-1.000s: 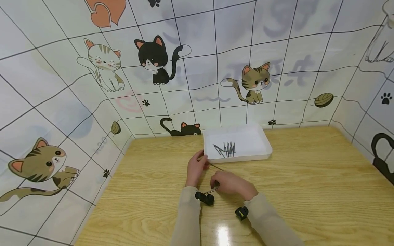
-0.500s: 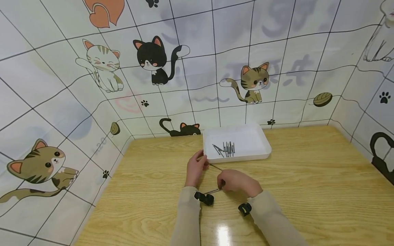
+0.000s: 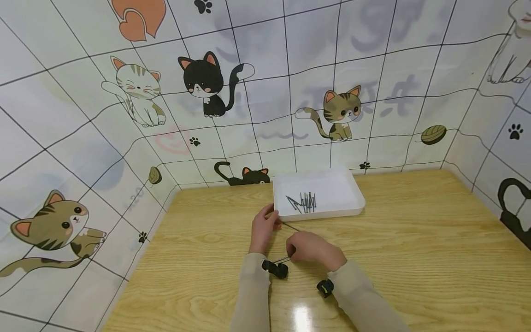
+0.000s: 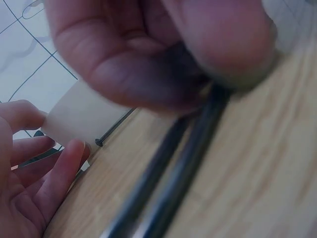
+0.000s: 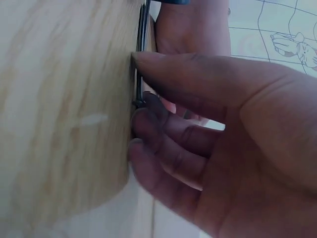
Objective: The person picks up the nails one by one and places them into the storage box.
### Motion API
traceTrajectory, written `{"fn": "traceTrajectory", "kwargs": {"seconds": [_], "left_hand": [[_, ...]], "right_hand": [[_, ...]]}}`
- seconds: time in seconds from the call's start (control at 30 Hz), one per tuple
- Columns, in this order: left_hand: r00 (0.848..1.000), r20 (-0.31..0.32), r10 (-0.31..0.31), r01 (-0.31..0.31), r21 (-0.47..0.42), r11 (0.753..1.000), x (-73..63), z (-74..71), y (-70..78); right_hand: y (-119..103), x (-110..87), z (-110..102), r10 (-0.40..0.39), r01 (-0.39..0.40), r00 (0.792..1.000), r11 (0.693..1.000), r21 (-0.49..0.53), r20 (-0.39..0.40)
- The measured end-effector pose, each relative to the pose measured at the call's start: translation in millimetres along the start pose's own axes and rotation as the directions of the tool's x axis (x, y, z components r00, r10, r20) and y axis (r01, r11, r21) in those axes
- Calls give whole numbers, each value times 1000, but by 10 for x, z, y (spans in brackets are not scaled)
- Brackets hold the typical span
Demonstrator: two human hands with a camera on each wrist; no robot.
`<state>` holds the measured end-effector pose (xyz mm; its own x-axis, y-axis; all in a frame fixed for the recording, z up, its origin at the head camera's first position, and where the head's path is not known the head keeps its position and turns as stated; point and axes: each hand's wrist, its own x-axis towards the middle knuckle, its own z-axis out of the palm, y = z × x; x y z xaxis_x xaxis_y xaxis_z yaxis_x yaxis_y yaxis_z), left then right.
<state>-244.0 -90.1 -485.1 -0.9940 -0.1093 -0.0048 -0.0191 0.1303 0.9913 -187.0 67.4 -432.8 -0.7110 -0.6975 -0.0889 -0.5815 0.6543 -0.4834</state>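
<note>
My left hand [image 3: 262, 229] holds the near left corner of a white tray [image 3: 340, 196], thumb at the front wall and fingers along the side. Two long dark nails [image 4: 171, 168] lie side by side on the table, close to my left wrist. Thumb and fingers of my right hand [image 3: 314, 249] pinch them near one end, fingertips right down at the wood. Another nail [image 4: 116, 128] lies between the tray's front wall and my right hand, its head toward the tray corner; the right hand overlaps its other end in the head view.
Several dark nails [image 3: 308, 203] lie in the left part of the tray, most of them roughly parallel. The wood-grain table [image 3: 199, 258] runs back to a wall covering [image 3: 274, 92] printed with cats. Black wrist cameras [image 3: 275, 269] sit on both sleeves.
My right hand moved slightly right, then came back left along the two nails. My left hand stayed at the tray corner, and the tray has not moved.
</note>
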Motion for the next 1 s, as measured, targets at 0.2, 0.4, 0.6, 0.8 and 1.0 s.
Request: {"fn": "traceTrajectory", "kwargs": {"seconds": [0.2, 0.4, 0.6, 0.8, 1.0], "left_hand": [[1000, 1, -14, 14, 7, 1000, -9, 20, 8], [1000, 1, -13, 13, 10, 1000, 1, 23, 33], [1000, 7, -18, 18, 2, 1000, -4, 18, 59], [1000, -7, -17, 17, 22, 1000, 19, 23, 13], [1000, 22, -14, 14, -18, 1000, -16, 5, 87]], "right_hand": [[5, 41, 47, -43, 43, 999, 999, -13, -32], [5, 57, 57, -77, 77, 996, 997, -2, -32], [-33, 43, 31, -54, 54, 998, 998, -12, -26], [-69, 14, 7, -16, 15, 1000, 999, -46, -19], [-15, 4, -2, 5, -5, 1000, 1000, -5, -10]]}}
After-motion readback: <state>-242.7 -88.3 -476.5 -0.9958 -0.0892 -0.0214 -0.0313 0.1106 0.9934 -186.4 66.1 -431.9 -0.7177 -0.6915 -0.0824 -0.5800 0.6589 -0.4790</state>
